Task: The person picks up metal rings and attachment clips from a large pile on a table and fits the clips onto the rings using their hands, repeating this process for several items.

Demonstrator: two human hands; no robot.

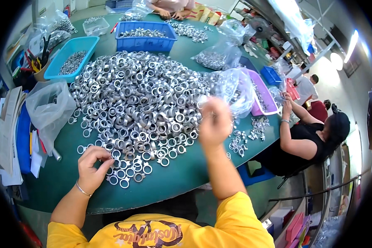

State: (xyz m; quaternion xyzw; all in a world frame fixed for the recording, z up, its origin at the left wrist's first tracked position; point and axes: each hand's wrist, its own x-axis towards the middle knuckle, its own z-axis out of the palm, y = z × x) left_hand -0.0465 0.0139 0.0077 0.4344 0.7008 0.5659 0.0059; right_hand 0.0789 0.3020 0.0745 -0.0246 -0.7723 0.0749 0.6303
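A large heap of silvery metal rings (140, 95), many with a small lug on the side, covers the middle of the green table. At its near left edge my left hand (94, 165) is closed in a pinch, thumb and forefinger together on a metal ring (116, 154). More loose rings lie just beside those fingertips. My right hand (215, 120) is raised over the right side of the heap, near a clear plastic bag (237, 89). Motion smears its fingers, so I cannot make out anything in them.
Behind the heap stand a blue bin (146, 43) and a turquoise tray (93, 45) of small metal parts. A purple tray (256, 108) is at right, with a seated co-worker (301, 138) beside it. A white plastic bag (49, 105) and papers (10, 136) are at left.
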